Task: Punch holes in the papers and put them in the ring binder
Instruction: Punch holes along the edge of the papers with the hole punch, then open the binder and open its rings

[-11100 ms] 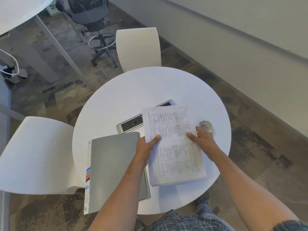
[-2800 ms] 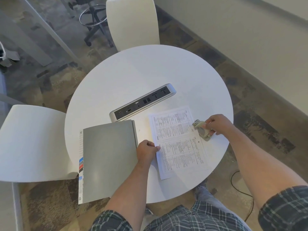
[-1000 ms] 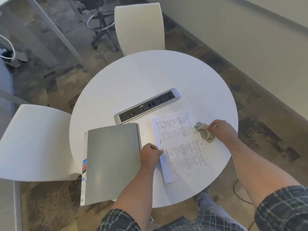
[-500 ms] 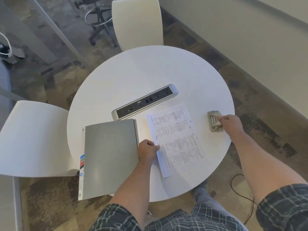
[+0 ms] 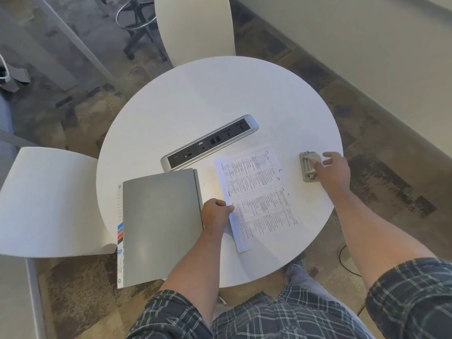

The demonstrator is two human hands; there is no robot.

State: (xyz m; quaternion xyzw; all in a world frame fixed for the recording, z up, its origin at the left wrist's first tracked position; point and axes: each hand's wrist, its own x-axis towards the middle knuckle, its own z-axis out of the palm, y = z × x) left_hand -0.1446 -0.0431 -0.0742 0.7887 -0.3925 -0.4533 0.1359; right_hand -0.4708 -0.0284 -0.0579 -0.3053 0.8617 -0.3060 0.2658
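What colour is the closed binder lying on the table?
Plain grey, seen in the head view: ring binder, with coloured tabs along its left edge.

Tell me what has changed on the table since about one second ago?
The right hand carried the hole punch off the right edge of the papers, set it farther right, and is opening. The left hand still pins the papers; the binder stays closed.

Office: meeting table [image 5: 220, 94] with power strip [image 5: 210, 141].
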